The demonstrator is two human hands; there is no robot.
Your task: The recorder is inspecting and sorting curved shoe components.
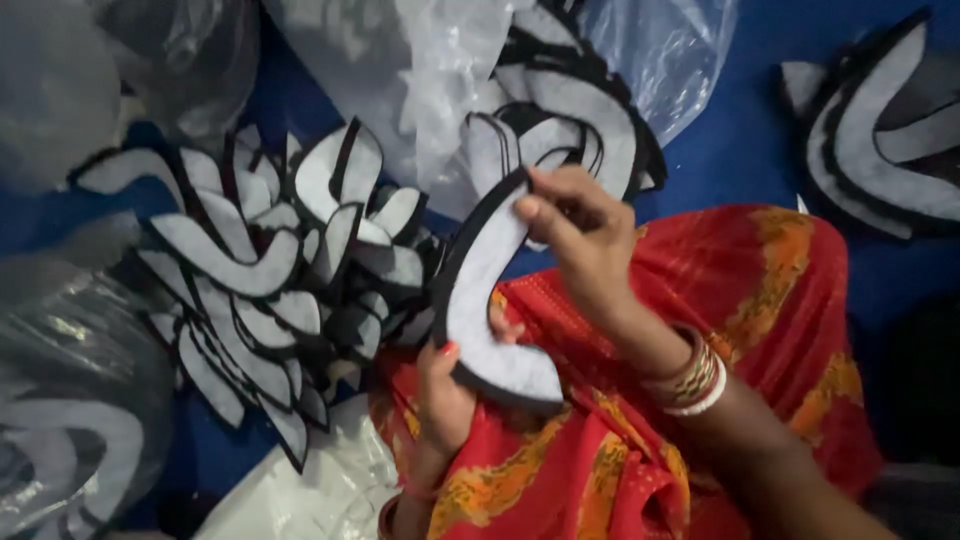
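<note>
The right hand (pixel 585 240) pinches the upper end of a curved felt piece (pixel 490 300), thumb on its grey face and fingers curled behind the black edge. The left hand (pixel 445 395) grips the lower end from below, thumb with a red nail pressed on the black rim, fingers closed under it. The piece is held above a lap draped in red and orange cloth (pixel 740 300). Its long axis runs roughly upright, leaning right at the top, and it bends like a boomerang so the lower end points down to the right.

A clear plastic bag (pixel 440 80) lies crumpled at top centre over more such pieces. Another plastic bag (pixel 70 400) with pieces sits at the lower left. A loose heap of grey and black pieces (pixel 260 290) spreads left of the hands on the blue surface (pixel 740 150); a further stack (pixel 880 140) lies at the upper right.
</note>
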